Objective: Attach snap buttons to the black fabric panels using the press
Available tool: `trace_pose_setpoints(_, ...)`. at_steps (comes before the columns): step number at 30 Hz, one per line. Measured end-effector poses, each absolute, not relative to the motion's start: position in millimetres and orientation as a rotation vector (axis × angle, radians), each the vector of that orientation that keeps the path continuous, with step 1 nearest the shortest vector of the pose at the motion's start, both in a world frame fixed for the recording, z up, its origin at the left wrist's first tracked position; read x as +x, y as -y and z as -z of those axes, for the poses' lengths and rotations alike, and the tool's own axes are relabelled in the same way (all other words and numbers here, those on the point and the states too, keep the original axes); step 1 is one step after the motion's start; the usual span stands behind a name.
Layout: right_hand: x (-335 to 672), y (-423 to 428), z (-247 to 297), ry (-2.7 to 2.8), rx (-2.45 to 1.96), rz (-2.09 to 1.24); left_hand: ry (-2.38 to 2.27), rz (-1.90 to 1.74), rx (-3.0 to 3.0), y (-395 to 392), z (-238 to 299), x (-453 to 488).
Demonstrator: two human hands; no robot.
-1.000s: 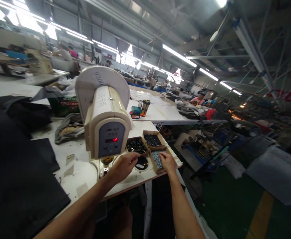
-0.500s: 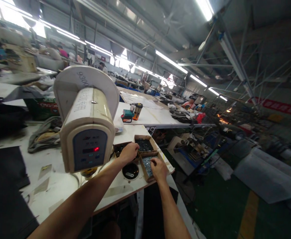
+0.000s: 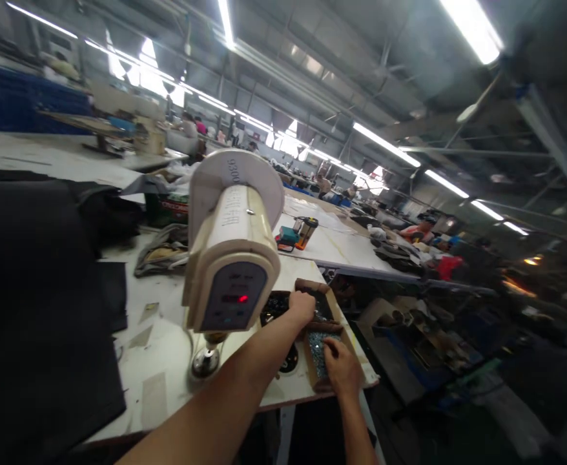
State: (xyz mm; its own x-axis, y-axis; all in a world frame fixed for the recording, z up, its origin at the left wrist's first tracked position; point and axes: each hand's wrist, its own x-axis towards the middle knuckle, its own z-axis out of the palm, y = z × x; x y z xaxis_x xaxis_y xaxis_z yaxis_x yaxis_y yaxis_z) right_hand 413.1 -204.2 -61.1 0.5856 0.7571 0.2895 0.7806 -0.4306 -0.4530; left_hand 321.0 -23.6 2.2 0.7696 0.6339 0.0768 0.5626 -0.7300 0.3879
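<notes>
My left hand (image 3: 303,306) reaches over the cardboard box of dark small pieces (image 3: 324,309), its fingers curled down and the tips mostly hidden. Closer to me, my right hand (image 3: 344,371) is above a second cardboard box (image 3: 344,336) holding small silvery-blue metal pieces (image 3: 316,352). Thumb and forefinger are pinched together there; anything between them is too small to make out. Left of my left hand lies a container of dark glinting pieces (image 3: 272,305). Partly behind my left forearm is a round dark recess (image 3: 290,359) in the tabletop.
A cream machine (image 3: 235,258) with a red-lit display stands on the white table left of the boxes, a round metal part (image 3: 206,361) beneath its head. Dark sheet material (image 3: 46,310) fills the left side. A teal-and-orange tool (image 3: 289,237) is on the table behind.
The view has turned left, so the machine and boxes appear farther right. My left hand has shifted slightly toward the far box. My right hand stays pinched over the silvery pieces.
</notes>
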Motion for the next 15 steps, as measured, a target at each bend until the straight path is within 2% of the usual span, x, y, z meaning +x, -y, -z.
trace_pose_setpoints(6, 426.3, 202.6, 74.0, 1.168, -2.319, -0.011, -0.976, -0.272, 2.582, 21.3, 3.2, 318.7)
trace_pose_setpoints(15, 428.2, 203.3, 75.2, 1.175, -2.31, 0.027, -0.68, -0.609, 2.599, 58.1, -13.0, 291.3)
